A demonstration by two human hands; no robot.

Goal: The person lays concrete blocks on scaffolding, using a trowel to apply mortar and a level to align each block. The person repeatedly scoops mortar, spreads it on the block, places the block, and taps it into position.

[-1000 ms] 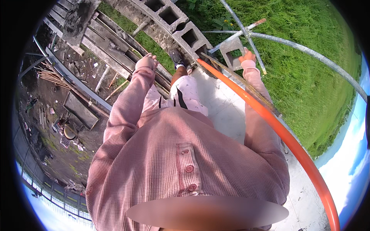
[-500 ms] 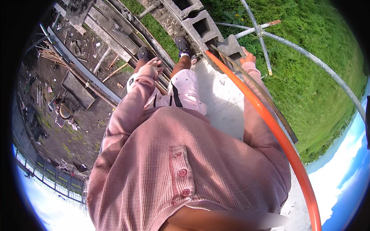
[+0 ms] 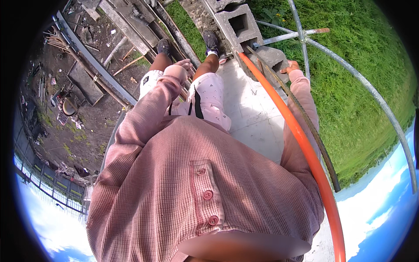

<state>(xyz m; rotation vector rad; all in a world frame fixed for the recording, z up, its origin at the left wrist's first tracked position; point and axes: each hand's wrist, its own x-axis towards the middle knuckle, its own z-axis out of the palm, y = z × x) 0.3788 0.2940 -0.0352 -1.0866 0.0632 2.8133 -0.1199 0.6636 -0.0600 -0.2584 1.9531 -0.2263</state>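
Note:
My right hand [image 3: 291, 67] grips the outer end of a loose grey concrete block [image 3: 271, 56], which sits tilted at the end of a row of hollow blocks [image 3: 227, 19]. An orange pipe [image 3: 279, 105] and a thin brown bar [image 3: 310, 131] run from beside that block past my right forearm toward me. My left hand [image 3: 181, 67] is held out over my legs near some weathered planks [image 3: 126, 26], its fingers loosely bent and apart, with nothing visible in them. The planks lie partly behind that hand and my legs.
Crossed galvanised scaffold tubes [image 3: 302, 36] stand over green grass [image 3: 366, 56] to the right. White tiles [image 3: 248, 118] lie beside my legs. To the left are a long grey metal bar [image 3: 102, 65], poles, a dirty metal tray [image 3: 83, 81] and scattered rubble on dark soil.
The loose block has tipped and sits lower against the row, my right hand still on it. Both my feet now show. The view has shifted, and the blocks appear further right.

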